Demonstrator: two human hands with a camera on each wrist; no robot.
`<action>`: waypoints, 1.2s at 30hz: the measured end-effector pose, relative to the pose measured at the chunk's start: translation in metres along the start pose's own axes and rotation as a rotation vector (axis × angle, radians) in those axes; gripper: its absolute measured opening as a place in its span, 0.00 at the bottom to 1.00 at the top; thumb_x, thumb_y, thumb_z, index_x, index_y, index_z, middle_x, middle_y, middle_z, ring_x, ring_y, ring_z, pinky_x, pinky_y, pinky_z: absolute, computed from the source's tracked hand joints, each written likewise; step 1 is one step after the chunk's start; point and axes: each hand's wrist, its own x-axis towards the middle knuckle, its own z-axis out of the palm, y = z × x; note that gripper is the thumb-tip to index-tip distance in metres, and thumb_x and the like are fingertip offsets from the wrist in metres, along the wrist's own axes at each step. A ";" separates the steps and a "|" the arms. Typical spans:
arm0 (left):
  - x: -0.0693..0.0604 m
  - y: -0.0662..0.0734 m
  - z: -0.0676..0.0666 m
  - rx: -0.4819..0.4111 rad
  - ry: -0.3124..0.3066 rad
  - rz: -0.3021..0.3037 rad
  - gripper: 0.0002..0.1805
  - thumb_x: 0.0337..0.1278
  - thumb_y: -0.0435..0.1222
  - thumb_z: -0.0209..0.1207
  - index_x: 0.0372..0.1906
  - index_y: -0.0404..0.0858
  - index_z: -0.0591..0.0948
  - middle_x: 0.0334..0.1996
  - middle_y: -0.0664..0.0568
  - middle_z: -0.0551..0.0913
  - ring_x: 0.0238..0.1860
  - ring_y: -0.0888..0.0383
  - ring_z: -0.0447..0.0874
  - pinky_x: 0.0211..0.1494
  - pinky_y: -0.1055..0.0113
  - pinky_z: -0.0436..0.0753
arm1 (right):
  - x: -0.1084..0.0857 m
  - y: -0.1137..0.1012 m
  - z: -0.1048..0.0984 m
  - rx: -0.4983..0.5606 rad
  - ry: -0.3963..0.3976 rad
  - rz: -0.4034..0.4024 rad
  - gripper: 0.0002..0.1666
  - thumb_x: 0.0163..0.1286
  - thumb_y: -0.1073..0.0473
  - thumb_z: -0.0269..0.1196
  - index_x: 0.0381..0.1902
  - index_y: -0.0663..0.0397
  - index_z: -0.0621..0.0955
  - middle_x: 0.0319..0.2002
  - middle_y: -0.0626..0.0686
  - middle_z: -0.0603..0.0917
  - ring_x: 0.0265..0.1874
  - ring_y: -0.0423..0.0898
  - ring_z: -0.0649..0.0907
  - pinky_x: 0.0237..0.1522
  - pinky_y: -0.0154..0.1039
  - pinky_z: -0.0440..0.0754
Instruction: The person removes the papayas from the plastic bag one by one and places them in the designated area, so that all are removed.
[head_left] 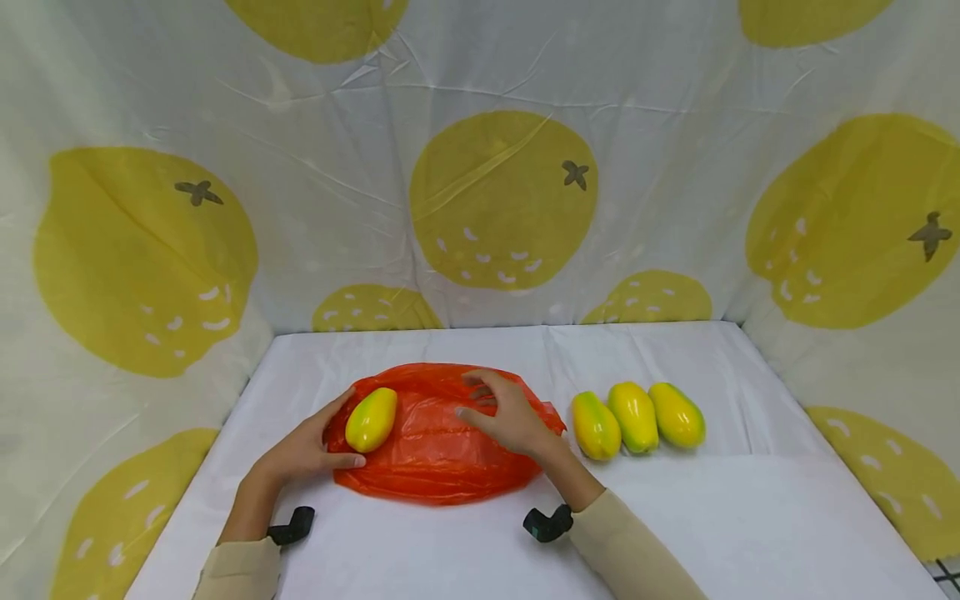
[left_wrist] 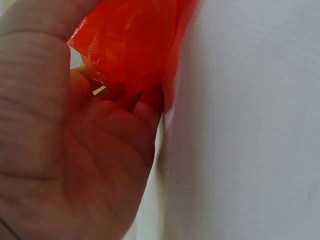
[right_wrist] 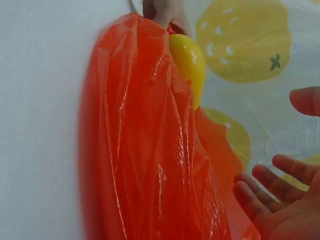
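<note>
A red plastic bag lies spread on the white table. On its left part sits a glossy yellow, papaya-like fruit, also visible beside the bag in the right wrist view. My left hand grips the bag's left end, with thumb and fingers either side of the fruit. In the left wrist view, the fingers of the left hand curl behind the red film, their tips partly hidden. Over the bag's right part hovers my right hand, fingers spread and relaxed, holding nothing.
Three more yellow-green fruits stand in a row right of the bag. White cloth covers the table. A lemon-printed curtain hangs behind and along both sides.
</note>
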 end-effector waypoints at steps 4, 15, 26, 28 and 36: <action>0.000 -0.001 0.001 0.000 0.004 -0.007 0.66 0.45 0.57 0.77 0.84 0.51 0.49 0.82 0.42 0.56 0.80 0.34 0.53 0.74 0.27 0.60 | 0.005 -0.003 0.010 0.006 -0.018 0.003 0.39 0.70 0.41 0.67 0.73 0.49 0.71 0.69 0.52 0.76 0.62 0.50 0.80 0.62 0.50 0.83; 0.002 0.002 0.001 0.013 0.000 -0.026 0.66 0.43 0.57 0.77 0.84 0.48 0.50 0.81 0.40 0.57 0.79 0.33 0.55 0.71 0.28 0.67 | 0.017 -0.003 0.036 0.034 -0.037 0.006 0.39 0.70 0.42 0.67 0.72 0.51 0.71 0.69 0.54 0.75 0.60 0.52 0.81 0.60 0.49 0.84; 0.002 0.000 0.001 0.020 -0.006 -0.011 0.66 0.43 0.57 0.77 0.84 0.47 0.50 0.81 0.39 0.58 0.78 0.33 0.56 0.70 0.30 0.70 | 0.022 -0.004 0.058 -0.013 -0.050 0.071 0.41 0.68 0.37 0.68 0.73 0.46 0.71 0.67 0.50 0.77 0.59 0.48 0.80 0.57 0.46 0.85; 0.002 0.000 0.001 0.023 -0.005 -0.010 0.66 0.43 0.57 0.77 0.84 0.46 0.50 0.81 0.39 0.58 0.78 0.33 0.56 0.69 0.30 0.70 | 0.024 -0.006 0.061 -0.017 -0.048 0.080 0.41 0.68 0.38 0.68 0.73 0.45 0.71 0.67 0.50 0.77 0.59 0.47 0.80 0.57 0.46 0.86; 0.002 0.002 0.001 0.027 -0.005 -0.027 0.66 0.43 0.58 0.77 0.84 0.47 0.51 0.81 0.39 0.58 0.78 0.33 0.56 0.70 0.28 0.67 | 0.029 -0.012 0.077 -0.065 -0.057 0.121 0.42 0.65 0.36 0.70 0.72 0.42 0.71 0.66 0.46 0.78 0.58 0.44 0.81 0.54 0.42 0.87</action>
